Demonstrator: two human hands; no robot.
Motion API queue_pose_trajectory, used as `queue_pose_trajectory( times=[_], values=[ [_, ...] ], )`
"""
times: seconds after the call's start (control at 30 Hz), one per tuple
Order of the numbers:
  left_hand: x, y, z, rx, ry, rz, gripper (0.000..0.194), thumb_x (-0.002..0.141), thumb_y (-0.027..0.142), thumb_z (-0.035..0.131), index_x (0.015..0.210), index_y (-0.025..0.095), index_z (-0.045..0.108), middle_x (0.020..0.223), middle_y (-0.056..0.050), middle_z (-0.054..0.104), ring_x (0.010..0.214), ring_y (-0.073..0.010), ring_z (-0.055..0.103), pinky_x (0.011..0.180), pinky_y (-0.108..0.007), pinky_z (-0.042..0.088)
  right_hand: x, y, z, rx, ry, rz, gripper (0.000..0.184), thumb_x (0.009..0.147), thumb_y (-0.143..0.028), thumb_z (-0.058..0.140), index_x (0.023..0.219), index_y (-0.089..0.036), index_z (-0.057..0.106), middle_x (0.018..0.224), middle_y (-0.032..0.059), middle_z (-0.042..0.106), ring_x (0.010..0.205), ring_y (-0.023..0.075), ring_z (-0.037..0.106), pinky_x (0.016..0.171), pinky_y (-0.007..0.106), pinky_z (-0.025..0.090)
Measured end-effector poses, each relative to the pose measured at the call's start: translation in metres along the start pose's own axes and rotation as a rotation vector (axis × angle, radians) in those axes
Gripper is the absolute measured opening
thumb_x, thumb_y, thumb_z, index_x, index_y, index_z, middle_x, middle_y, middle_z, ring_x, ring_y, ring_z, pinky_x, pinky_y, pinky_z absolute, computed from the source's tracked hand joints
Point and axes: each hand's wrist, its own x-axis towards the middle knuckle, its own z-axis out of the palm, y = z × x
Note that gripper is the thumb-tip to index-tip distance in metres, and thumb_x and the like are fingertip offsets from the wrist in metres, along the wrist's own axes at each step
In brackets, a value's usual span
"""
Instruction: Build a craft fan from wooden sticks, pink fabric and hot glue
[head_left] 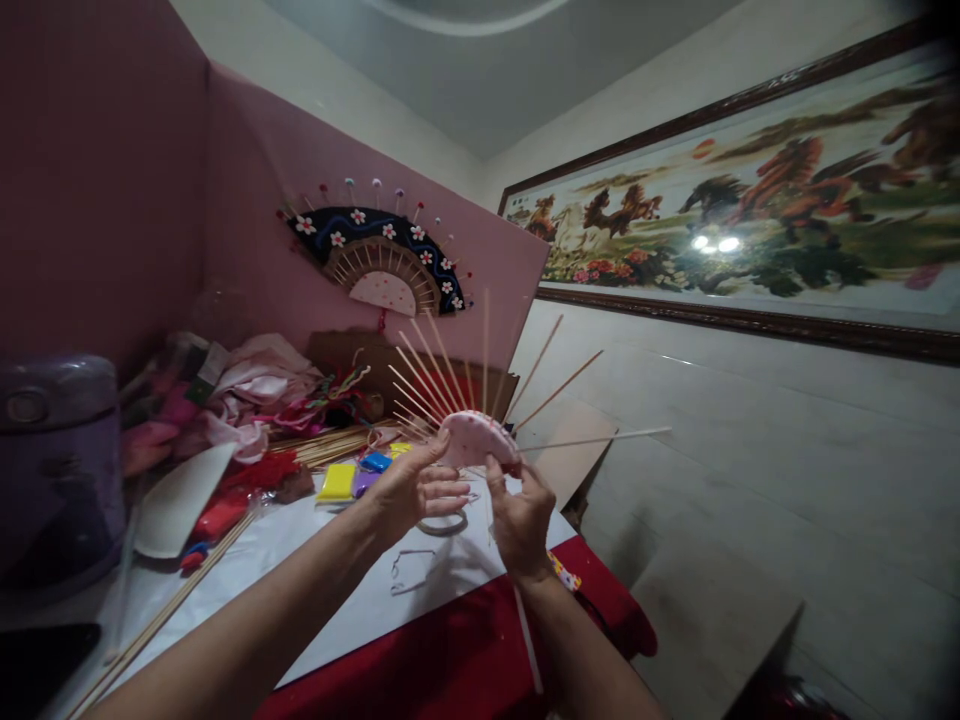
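A half-round pink fan base (476,438) with thin wooden sticks (431,375) fanning out from it is held up in front of me above the table. My right hand (523,515) grips its lower right part between thumb and fingers. At the left end of the base is my left hand (420,487), its thumb against the edge and its fingers stretched out below. Beneath the hands, a round ring (442,524) and a bent thin white strip (411,572) lie on white paper (352,600).
A finished dark fan with flowers (390,235) is on the pink board behind. Clay packs (337,483), pink cloth (266,370) and loose sticks (176,600) crowd the left side. A purple container (56,470) stands far left. Red cloth (420,660) covers the table's near edge.
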Motion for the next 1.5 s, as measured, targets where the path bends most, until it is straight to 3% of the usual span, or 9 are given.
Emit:
queue_pose_trajectory(
  times=[0.13, 0.27, 0.47, 0.6, 0.7, 0.87, 1.13, 1.3, 1.5],
  values=[
    [0.007, -0.005, -0.007, 0.131, 0.015, -0.013, 0.024, 0.067, 0.018, 0.075, 0.081, 0.013, 0.057, 0.069, -0.008, 0.066, 0.051, -0.0150, 0.063, 0.053, -0.027, 0.054, 0.016, 0.007, -0.008, 0.244, 0.071, 0.276, 0.036, 0.083, -0.049, 0.056, 0.086, -0.015, 0.067, 0.078, 0.0049, 0.069, 0.071, 0.0173, 0.059, 0.073, 0.030, 0.045],
    [0.013, -0.009, -0.015, 0.314, -0.010, 0.011, 0.014, 0.057, 0.004, 0.069, 0.067, 0.010, 0.060, 0.049, -0.001, 0.055, 0.037, -0.0074, 0.047, 0.038, -0.017, 0.037, 0.028, 0.016, -0.016, 0.481, 0.172, 0.465, 0.034, 0.075, -0.047, 0.064, 0.082, -0.014, 0.066, 0.071, 0.0012, 0.067, 0.068, 0.0148, 0.058, 0.068, 0.026, 0.044],
    [0.018, -0.008, -0.023, 0.390, -0.002, 0.026, 0.017, 0.060, 0.015, 0.066, 0.050, 0.013, 0.053, 0.031, 0.009, 0.028, 0.028, -0.0017, 0.017, 0.031, -0.016, 0.012, 0.031, 0.020, -0.020, 0.839, 0.235, 0.802, 0.028, 0.065, -0.039, 0.073, 0.078, -0.016, 0.065, 0.062, -0.0047, 0.065, 0.058, 0.0083, 0.056, 0.057, 0.019, 0.040],
    [0.021, -0.010, -0.025, 0.416, 0.033, 0.049, 0.017, 0.060, 0.020, 0.067, 0.054, 0.015, 0.052, 0.031, 0.009, 0.031, 0.027, -0.0020, 0.017, 0.032, -0.018, 0.006, 0.027, 0.012, -0.022, 1.026, 0.188, 0.911, 0.028, 0.059, -0.032, 0.077, 0.077, -0.016, 0.063, 0.062, -0.0048, 0.068, 0.057, 0.0074, 0.059, 0.052, 0.017, 0.041],
    [0.021, -0.011, -0.025, 0.410, 0.060, 0.087, 0.015, 0.057, 0.017, 0.068, 0.066, 0.014, 0.057, 0.040, 0.006, 0.048, 0.029, -0.0028, 0.028, 0.032, -0.017, 0.013, 0.024, 0.009, -0.021, 1.162, 0.124, 0.954, 0.025, 0.059, -0.027, 0.077, 0.076, -0.017, 0.062, 0.060, -0.0051, 0.068, 0.054, 0.0077, 0.059, 0.050, 0.017, 0.043],
    [0.015, -0.006, -0.019, 0.324, 0.031, 0.156, 0.034, 0.055, 0.019, 0.074, 0.086, 0.012, 0.062, 0.063, 0.000, 0.063, 0.046, -0.0052, 0.050, 0.042, -0.016, 0.033, 0.023, 0.009, -0.023, 1.308, -0.001, 1.021, 0.017, 0.064, -0.022, 0.074, 0.075, -0.017, 0.062, 0.059, -0.0036, 0.068, 0.053, 0.0088, 0.061, 0.049, 0.017, 0.045],
    [0.000, 0.005, -0.003, 0.303, -0.031, 0.498, 0.035, 0.062, 0.032, 0.077, 0.087, 0.011, 0.065, 0.071, -0.004, 0.066, 0.054, -0.0081, 0.053, 0.042, -0.017, 0.034, 0.021, 0.009, -0.019, 1.536, -0.246, 1.025, 0.007, 0.074, -0.022, 0.063, 0.070, -0.017, 0.059, 0.059, -0.0032, 0.065, 0.049, 0.0097, 0.055, 0.044, 0.020, 0.041],
    [-0.015, 0.012, 0.010, 0.359, -0.009, 0.716, 0.029, 0.067, 0.031, 0.075, 0.089, 0.014, 0.066, 0.074, -0.003, 0.067, 0.053, -0.0078, 0.053, 0.043, -0.018, 0.036, 0.024, 0.008, -0.011, 1.493, -0.374, 1.096, 0.011, 0.078, -0.022, 0.057, 0.086, -0.016, 0.062, 0.070, 0.0017, 0.070, 0.051, 0.0107, 0.058, 0.043, 0.020, 0.042],
    [-0.025, 0.016, 0.019, 0.350, -0.082, 0.870, 0.028, 0.066, 0.023, 0.075, 0.092, 0.016, 0.067, 0.088, -0.004, 0.069, 0.079, -0.0150, 0.064, 0.073, -0.025, 0.051, 0.025, 0.001, -0.007, 1.503, -0.531, 1.155, 0.016, 0.082, -0.022, 0.052, 0.092, -0.015, 0.062, 0.067, 0.0014, 0.067, 0.050, 0.0107, 0.056, 0.044, 0.020, 0.041]
  ],
)
